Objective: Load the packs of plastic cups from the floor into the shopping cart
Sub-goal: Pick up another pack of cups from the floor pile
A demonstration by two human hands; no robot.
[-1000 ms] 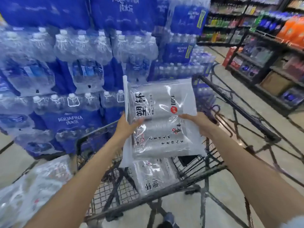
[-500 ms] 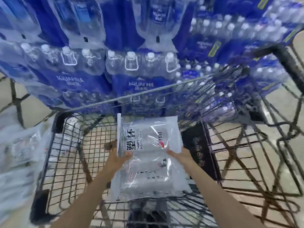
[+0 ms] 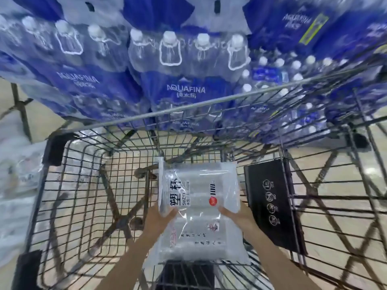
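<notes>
Inside the shopping cart (image 3: 88, 185), both hands' grips pinch the cup pack (image 3: 201, 206), seemingly unreleased.

Brightness: you get even, bright store light with a cool cast; no source is in view.
Glare: white streaks sit on the clear wrap of the pack of plastic cups (image 3: 199, 208) you hold.
Shadows: soft, faint ones under the shopping cart (image 3: 188, 107) wires on the floor.
Blur: your left edge smears; the white packs (image 3: 18, 170) there are unreadable.
Distortion: the wide lens bows the cart rim and fans the bottled water packs (image 3: 184, 88) outward.
Sharpest: the print at centre.
</notes>
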